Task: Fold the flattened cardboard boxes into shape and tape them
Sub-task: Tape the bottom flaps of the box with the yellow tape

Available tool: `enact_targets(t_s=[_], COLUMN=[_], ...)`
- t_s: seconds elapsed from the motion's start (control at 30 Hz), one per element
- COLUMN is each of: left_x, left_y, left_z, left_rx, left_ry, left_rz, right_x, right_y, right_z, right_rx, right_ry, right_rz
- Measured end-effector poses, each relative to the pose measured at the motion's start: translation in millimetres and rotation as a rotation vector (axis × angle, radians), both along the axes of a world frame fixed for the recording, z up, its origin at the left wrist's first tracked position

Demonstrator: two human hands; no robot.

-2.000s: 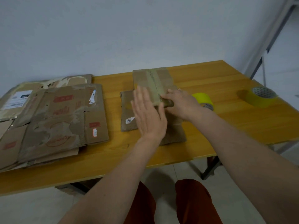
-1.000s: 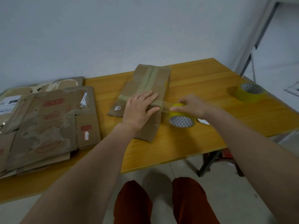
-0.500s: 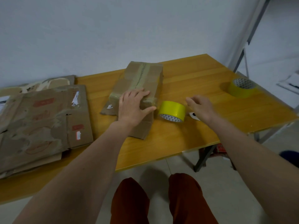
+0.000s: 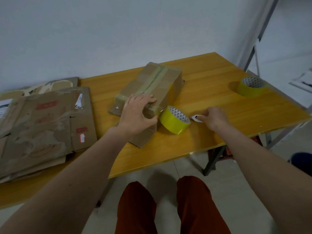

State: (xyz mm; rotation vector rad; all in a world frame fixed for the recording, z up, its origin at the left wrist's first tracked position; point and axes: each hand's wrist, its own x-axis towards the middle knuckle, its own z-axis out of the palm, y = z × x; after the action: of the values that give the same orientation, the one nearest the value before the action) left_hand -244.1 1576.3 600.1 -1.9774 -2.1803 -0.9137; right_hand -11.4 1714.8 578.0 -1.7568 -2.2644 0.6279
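Yellow wooden table (image 4: 236, 102), grey wall (image 4: 118, 31)

At frame centre, a yellow tape roll (image 4: 174, 121) shows a triangle-patterned core; a second yellow roll (image 4: 251, 88) sits upper right. Brown boxes (image 4: 42, 119) bear red marks on the orange-yellow bench (image 4: 219, 102).
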Motion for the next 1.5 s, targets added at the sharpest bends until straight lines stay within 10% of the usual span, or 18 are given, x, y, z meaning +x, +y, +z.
enact_targets(t_s=[0.53,0.7,0.8,0.97,1.5], left_x=[-4.0,59.4,74.4,78.3,79.2], left_y=[-57.2,-70.9,-65.0,-54.7,-45.7], left_z=[7.9,-13.1,-29.7,-18.4,-6.7], left_rx=[-0.050,0.145,0.082,0.173,0.075], left_ry=[0.037,-0.671,-1.362,-1.826,-2.088], left_rz=[0.042,0.605,0.587,0.483,0.468], right_x=[-11.0,-56.8,-71.7,-83.3,-81.1], right_y=[-61.2,-82.0,-87.6,-87.2,-79.3], right_z=[63.9,72.3,69.2,73.7,88.4], right_rx=[-0.034,0.022,0.067,0.128,0.182], right_ry=[0.650,0.545,0.358,0.226,0.127], right_rz=[0.355,0.585,0.644,0.651,0.817])
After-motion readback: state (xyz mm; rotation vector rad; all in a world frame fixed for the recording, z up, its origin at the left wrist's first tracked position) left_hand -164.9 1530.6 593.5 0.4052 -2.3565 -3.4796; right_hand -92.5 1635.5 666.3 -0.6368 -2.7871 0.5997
